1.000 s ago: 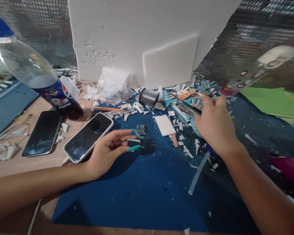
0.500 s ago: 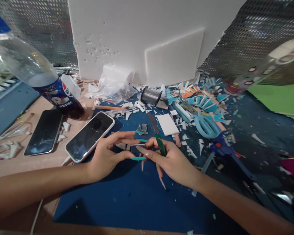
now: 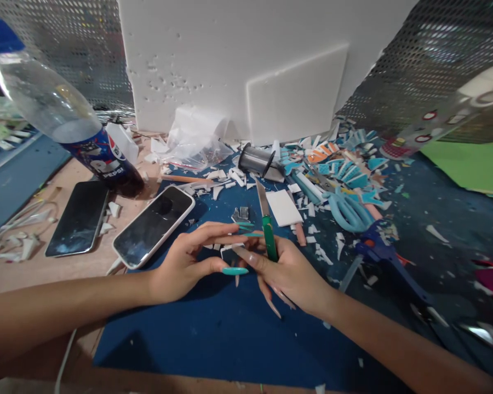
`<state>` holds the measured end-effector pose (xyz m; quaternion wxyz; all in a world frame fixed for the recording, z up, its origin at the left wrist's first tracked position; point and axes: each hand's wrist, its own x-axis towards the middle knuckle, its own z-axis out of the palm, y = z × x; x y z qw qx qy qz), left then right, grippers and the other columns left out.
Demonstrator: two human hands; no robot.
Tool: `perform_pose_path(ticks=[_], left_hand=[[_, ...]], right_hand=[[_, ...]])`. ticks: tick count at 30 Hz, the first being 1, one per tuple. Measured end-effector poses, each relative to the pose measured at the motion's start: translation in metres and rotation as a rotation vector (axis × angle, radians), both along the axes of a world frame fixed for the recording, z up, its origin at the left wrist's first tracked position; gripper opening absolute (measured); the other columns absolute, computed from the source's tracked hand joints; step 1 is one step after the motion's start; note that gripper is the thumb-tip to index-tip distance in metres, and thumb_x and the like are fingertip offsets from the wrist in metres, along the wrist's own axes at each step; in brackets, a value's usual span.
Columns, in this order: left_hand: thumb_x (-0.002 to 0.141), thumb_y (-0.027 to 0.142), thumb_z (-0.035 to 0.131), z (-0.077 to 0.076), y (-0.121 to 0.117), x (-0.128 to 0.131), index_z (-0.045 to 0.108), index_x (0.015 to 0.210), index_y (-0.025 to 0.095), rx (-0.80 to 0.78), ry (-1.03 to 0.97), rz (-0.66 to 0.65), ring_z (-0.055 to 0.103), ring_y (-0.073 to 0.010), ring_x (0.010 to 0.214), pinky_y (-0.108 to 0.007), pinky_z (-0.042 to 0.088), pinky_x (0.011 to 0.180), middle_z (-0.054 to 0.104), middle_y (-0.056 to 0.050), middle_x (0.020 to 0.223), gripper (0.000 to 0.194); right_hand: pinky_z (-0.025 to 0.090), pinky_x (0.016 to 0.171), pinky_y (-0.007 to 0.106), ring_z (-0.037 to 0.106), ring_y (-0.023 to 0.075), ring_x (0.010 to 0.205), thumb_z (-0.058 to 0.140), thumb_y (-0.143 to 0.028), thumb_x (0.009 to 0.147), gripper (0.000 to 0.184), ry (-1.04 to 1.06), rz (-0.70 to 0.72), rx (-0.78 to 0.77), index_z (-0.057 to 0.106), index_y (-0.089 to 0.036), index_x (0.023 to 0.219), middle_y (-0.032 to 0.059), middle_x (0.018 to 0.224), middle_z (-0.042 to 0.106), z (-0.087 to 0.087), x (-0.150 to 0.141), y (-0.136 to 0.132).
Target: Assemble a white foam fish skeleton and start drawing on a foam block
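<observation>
Over the blue mat [image 3: 197, 339], my left hand [image 3: 178, 268], with long teal nails, is closed around a small dark piece with a white edge [image 3: 229, 253]. Fingers cover much of that piece, so its full shape is hidden. My right hand [image 3: 296, 276] grips a small knife with a green handle [image 3: 269, 235], its blade pointing up and away from me. The right thumb tip also meets the small piece, and the fingertips of both hands come together there. Just beyond them lies a small grey, clear-looking bit [image 3: 240, 213] on the mat.
Two phones [image 3: 78, 219] and a Pepsi bottle [image 3: 102, 161] stand to the left. White scraps, a wire spool [image 3: 255, 160], a white rectangle [image 3: 284, 208] and light blue scissors [image 3: 349, 210] lie beyond my hands. A blue tool [image 3: 388, 262] is at the right. White foam board [image 3: 213, 60] rises behind.
The knife has tipped more upright in my right hand. My left fingers have shifted slightly right, overlapping the right fingertips more. The whole view has moved slightly.
</observation>
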<state>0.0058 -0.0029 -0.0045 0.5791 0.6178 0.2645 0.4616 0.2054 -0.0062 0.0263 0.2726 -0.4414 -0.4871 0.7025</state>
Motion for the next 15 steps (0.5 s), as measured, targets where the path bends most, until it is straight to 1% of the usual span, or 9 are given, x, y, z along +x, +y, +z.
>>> perform_pose_path(ticks=[2, 3, 5, 7, 9, 12, 13, 15], left_hand=[[0.078, 0.017, 0.078, 0.001, 0.0, 0.001, 0.065, 0.12, 0.027, -0.027, -0.042, 0.065, 0.067, -0.018, 0.112, -0.024, 0.051, 0.098, 0.071, -0.003, 0.118, 0.045], [0.076, 0.015, 0.08, 0.002, 0.0, 0.002, 0.065, 0.117, 0.026, -0.05, -0.066, 0.097, 0.067, -0.0173, 0.11, -0.023, 0.052, 0.098, 0.073, -0.003, 0.113, 0.045], [0.072, 0.01, 0.082, 0.002, 0.0, 0.003, 0.065, 0.113, 0.025, -0.109, -0.126, 0.146, 0.069, -0.0153, 0.107, -0.021, 0.054, 0.094, 0.074, -0.001, 0.107, 0.047], [0.069, 0.007, 0.083, 0.002, 0.0, 0.004, 0.064, 0.109, 0.024, -0.16, -0.183, 0.16, 0.071, -0.0134, 0.1, -0.017, 0.057, 0.086, 0.074, 0.002, 0.101, 0.048], [0.067, 0.006, 0.084, 0.001, 0.001, 0.004, 0.064, 0.109, 0.024, -0.186, -0.21, 0.145, 0.071, -0.0121, 0.094, -0.016, 0.058, 0.079, 0.072, 0.003, 0.097, 0.05], [0.063, 0.003, 0.085, 0.0, 0.002, 0.004, 0.064, 0.109, 0.023, -0.194, -0.194, 0.156, 0.07, -0.0094, 0.092, -0.014, 0.056, 0.08, 0.07, 0.003, 0.095, 0.054], [0.063, 0.003, 0.085, 0.0, 0.002, 0.004, 0.065, 0.109, 0.023, -0.196, -0.183, 0.162, 0.069, -0.009, 0.092, -0.013, 0.056, 0.08, 0.07, 0.003, 0.095, 0.055], [0.064, 0.004, 0.085, 0.0, 0.003, 0.003, 0.066, 0.109, 0.021, -0.206, -0.162, 0.16, 0.068, -0.0098, 0.093, -0.014, 0.056, 0.08, 0.071, 0.001, 0.096, 0.052]], right_hand=[[0.036, 0.027, 0.017, 0.044, 0.001, 0.029, 0.065, -0.058, 0.08, 0.044, 0.001, -0.03, 0.016, 0.052, -0.019, 0.097, -0.0036, 0.079, 0.061, 0.0, 0.001, -0.001], [0.036, 0.026, 0.016, 0.041, -0.0001, 0.028, 0.063, -0.058, 0.082, 0.043, -0.003, -0.055, 0.042, 0.05, -0.02, 0.097, -0.0044, 0.08, 0.06, 0.0, 0.003, -0.002], [0.037, 0.027, 0.016, 0.038, -0.0011, 0.028, 0.057, -0.056, 0.087, 0.036, -0.012, -0.126, 0.121, 0.046, -0.022, 0.097, -0.0055, 0.081, 0.058, 0.003, 0.007, -0.002], [0.039, 0.028, 0.015, 0.035, 0.0, 0.028, 0.049, -0.053, 0.093, 0.029, -0.017, -0.19, 0.208, 0.045, -0.024, 0.096, -0.0085, 0.071, 0.055, 0.007, 0.014, -0.001], [0.039, 0.031, 0.014, 0.036, 0.0011, 0.03, 0.046, -0.05, 0.096, 0.028, -0.042, -0.206, 0.278, 0.048, -0.023, 0.092, -0.01, 0.06, 0.051, 0.012, 0.02, 0.001], [0.04, 0.037, 0.013, 0.045, 0.0018, 0.036, 0.05, -0.051, 0.094, 0.033, -0.124, -0.089, 0.286, 0.055, -0.019, 0.087, -0.0072, 0.057, 0.053, 0.014, 0.029, 0.004], [0.04, 0.038, 0.013, 0.048, 0.0024, 0.038, 0.051, -0.051, 0.093, 0.034, -0.15, -0.041, 0.267, 0.057, -0.018, 0.088, -0.0061, 0.058, 0.054, 0.012, 0.031, 0.004], [0.041, 0.041, 0.014, 0.049, 0.0036, 0.039, 0.051, -0.052, 0.093, 0.036, -0.186, 0.043, 0.216, 0.059, -0.017, 0.099, -0.0058, 0.055, 0.055, 0.008, 0.033, 0.002]])
